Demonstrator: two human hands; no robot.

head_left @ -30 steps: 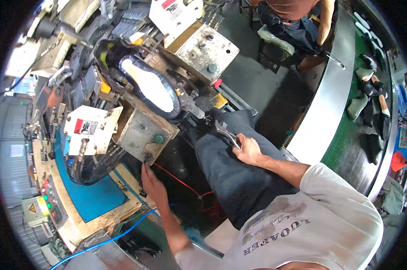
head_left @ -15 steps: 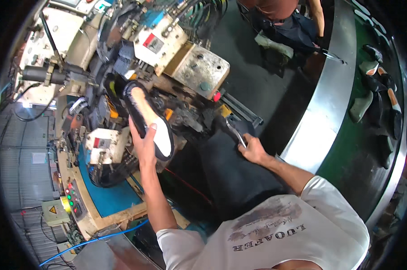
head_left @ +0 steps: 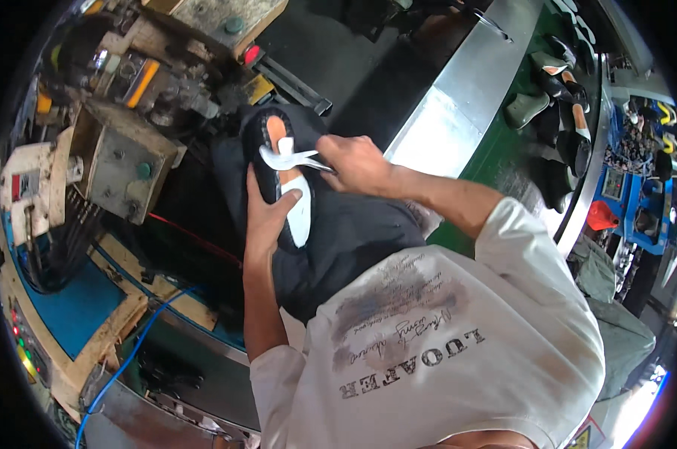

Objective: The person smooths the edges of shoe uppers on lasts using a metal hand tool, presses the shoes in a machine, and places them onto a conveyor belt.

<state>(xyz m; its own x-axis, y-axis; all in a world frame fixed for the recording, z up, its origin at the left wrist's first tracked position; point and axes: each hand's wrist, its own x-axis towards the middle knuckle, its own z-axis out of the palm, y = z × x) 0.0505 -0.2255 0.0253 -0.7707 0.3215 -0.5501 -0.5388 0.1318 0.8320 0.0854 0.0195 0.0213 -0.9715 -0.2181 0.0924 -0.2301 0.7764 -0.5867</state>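
Observation:
A black shoe upper rests sole side up over my dark-clad thigh, its tan and white insole facing me. My left hand is closed around the shoe's left side near the middle, with the thumb on the white part. In my right hand are metal pincers, gripped by the handles. Their curved head lies across the middle of the insole; whether the jaws touch it, I cannot tell.
A machine with metal blocks and hoses stands at the left, beside a blue-topped wooden bench. To the right runs a green conveyor with a broad metal edge; several shoes and a grey-green last lie on it. A blue rack stands farther right.
The shoe has come away from the machine, back and down to my lap, in my left hand. My right hand has brought the pincers over the insole. The whole view has turned rightward.

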